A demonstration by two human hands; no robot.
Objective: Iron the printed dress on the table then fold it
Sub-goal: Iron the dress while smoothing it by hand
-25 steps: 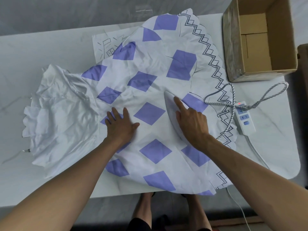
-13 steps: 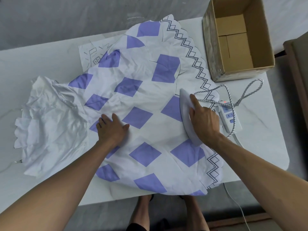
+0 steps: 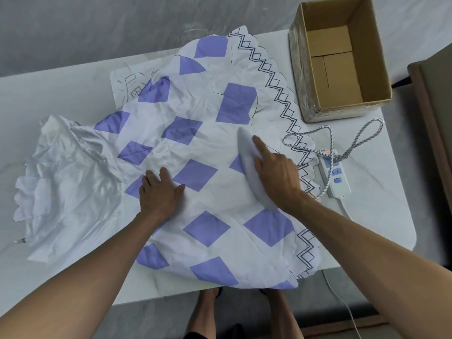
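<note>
Ironing: iron (image 3: 245,152) was slid hemward across dress (image 3: 195,148).
Right fingers (image 3: 260,148): wrapped on iron.
Left fingers (image 3: 164,174): flat, dress pinned.
Progress: bodice left wrinkled, fold pending.

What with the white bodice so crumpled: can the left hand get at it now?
Probably yes: the left hand lies flat on the dress beside the bodice, holding nothing, with only cloth between them.

You have 1 view only, from the camera on your head, looking forward and steeply down over the table (image 3: 381,241). It sits close. The dress (image 3: 220,148) fills the middle, the cardboard box (image 3: 367,57) lies at 1 o'clock, and your legs (image 3: 203,314) show at 6 o'clock.
</note>
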